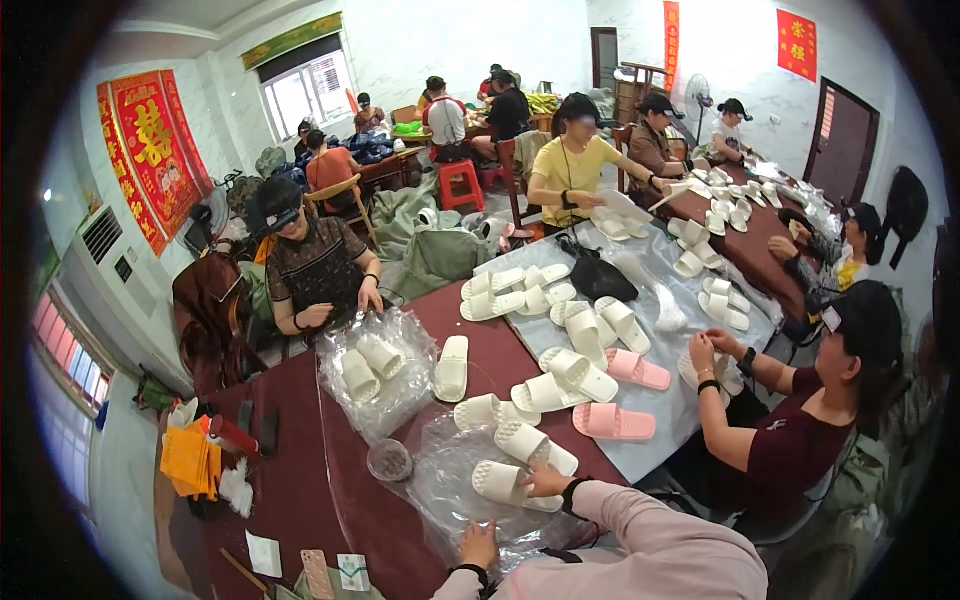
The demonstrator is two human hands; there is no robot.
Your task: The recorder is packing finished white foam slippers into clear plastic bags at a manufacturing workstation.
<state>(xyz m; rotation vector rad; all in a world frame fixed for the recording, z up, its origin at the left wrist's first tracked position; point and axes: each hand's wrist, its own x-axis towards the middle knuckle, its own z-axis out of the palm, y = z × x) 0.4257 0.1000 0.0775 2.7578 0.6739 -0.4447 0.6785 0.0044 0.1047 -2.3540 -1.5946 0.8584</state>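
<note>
- Clear plastic bag [440, 480] lies crumpled on the maroon table [300, 480] in front of me.
- My left hand [480, 547] rests flat on the bag's near edge, fingers loosely spread, clasping nothing.
- My right forearm, in a pink sleeve [650, 540], reaches in from the right with the wrist bent.
- My right hand [545, 482] presses down on a white slipper [505, 483] lying on the bag; fingers curl over its heel end.
- A second white slipper [535, 445] lies just beyond, close beside the first.

The dark red table [300, 470] bears white slippers [452, 367], pink slippers [613, 421] and clear plastic bags [400, 400].
</note>
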